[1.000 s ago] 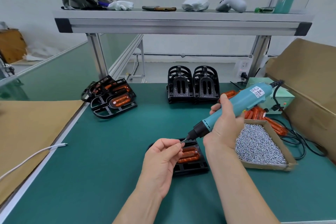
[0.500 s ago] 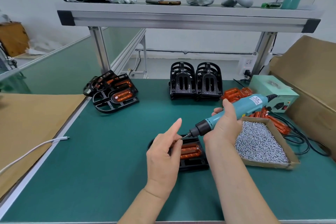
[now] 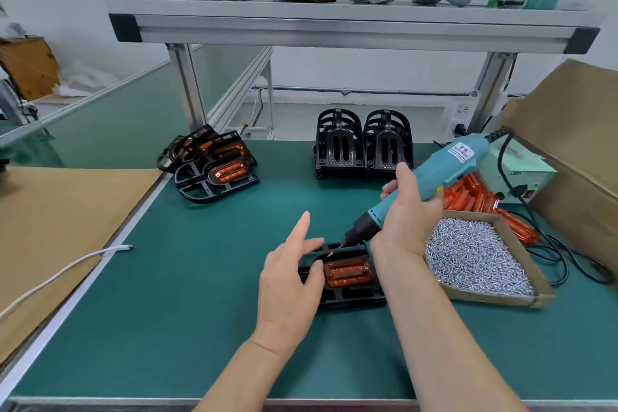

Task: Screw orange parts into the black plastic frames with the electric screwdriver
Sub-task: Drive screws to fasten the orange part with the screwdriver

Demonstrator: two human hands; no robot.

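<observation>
A black plastic frame (image 3: 347, 298) lies flat on the green mat in front of me, with an orange part (image 3: 347, 273) seated in it. My right hand (image 3: 406, 214) grips the teal electric screwdriver (image 3: 431, 177), tilted down to the left, its bit tip at the frame's far left corner beside the orange part. My left hand (image 3: 289, 281) rests over the frame's left end, index finger raised, thumb touching the orange part's left edge. It holds nothing that I can see.
A cardboard tray of silver screws (image 3: 475, 261) sits just right of the frame, loose orange parts (image 3: 475, 197) behind it. Finished frames (image 3: 210, 164) are piled at back left, empty black frames (image 3: 363, 147) stacked at back centre. A power box (image 3: 521, 174) and cables lie right.
My left hand dropped from the screwdriver tip onto the frame's left end. The screwdriver lowered until its bit reached the frame's corner.
</observation>
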